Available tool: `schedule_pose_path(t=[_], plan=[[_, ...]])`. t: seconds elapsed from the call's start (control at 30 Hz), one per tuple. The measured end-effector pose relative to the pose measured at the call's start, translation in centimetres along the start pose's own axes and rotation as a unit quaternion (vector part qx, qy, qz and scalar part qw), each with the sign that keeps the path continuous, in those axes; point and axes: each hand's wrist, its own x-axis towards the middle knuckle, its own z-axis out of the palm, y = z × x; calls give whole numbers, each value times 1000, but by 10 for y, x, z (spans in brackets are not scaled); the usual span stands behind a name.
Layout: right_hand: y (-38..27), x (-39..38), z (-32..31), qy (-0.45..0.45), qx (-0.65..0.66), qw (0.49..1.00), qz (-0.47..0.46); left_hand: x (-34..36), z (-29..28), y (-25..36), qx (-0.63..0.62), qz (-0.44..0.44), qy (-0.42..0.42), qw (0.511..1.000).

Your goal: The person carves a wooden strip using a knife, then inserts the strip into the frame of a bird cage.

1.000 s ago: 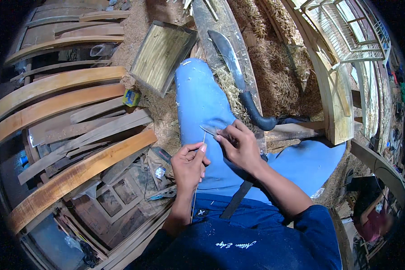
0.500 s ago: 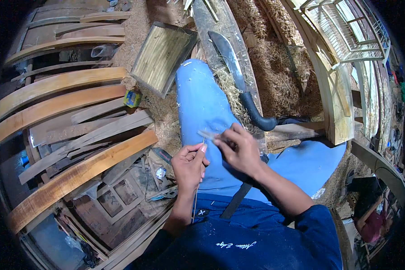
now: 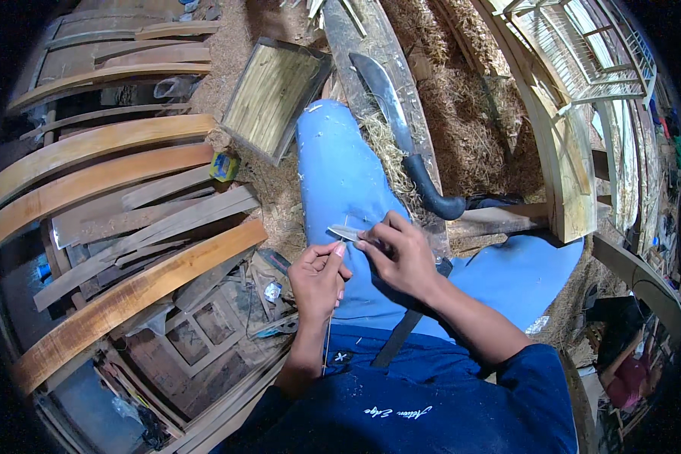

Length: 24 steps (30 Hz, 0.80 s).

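Landmark: one machete (image 3: 390,106), broad curved grey steel blade, black handle, lying on a long weathered wooden plank (image 3: 424,125), handle end toward the person.

Left hand (image 3: 318,276): to the left of the machete's handle and nearer the person. Grip narrow, thumb and fingers pinched on a thin pale straight stick (image 3: 328,340). The stick lies through this grip: its longer part trails below the hand toward the shirt, a short end stands just past the fingertips.

Right hand (image 3: 402,253): just nearer the person than the machete's handle, slightly left of it. Grip closed around a small knife (image 3: 344,231) with a short grey metal blade; the knife's handle is mostly hidden by the fingers. Blade projects leftward from the grip, across the stick's upper end, just above the left fingertips. Contact of edge and stick: too small to tell.

Blue trouser leg (image 3: 329,151): left of the machete, beneath the small knife.

Pale curly shavings (image 3: 378,136): beside the machete's blade, left side.

Rectangular pale wooden panel, dark-edged (image 3: 276,98): left of the machete's blade.

Small yellow-and-blue packet (image 3: 223,166): farther left of the machete.

Thick pale timber beam (image 3: 564,174): right of the machete, well apart.
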Motion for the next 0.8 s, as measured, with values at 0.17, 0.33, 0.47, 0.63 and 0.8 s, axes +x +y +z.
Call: schedule_pose_path(t=[0.17,0.33,0.47,0.63,0.8], plan=[[-1,0,-1,-2,-3,1000,12,1,2,1,1,-7,-3,1000],[9,4,1,33,-30,999,-2,0,3,2,2,-10,1,1000],[2,-3,0,1,5,1000,-1,-1,0,0,0,-8,0,1000],[2,-2,-1,-2,-12,1000,-6,0,1,1,5,-10,-1,1000],[3,0,-1,12,-13,1000,5,-1,2,0,0,-9,-5,1000]])
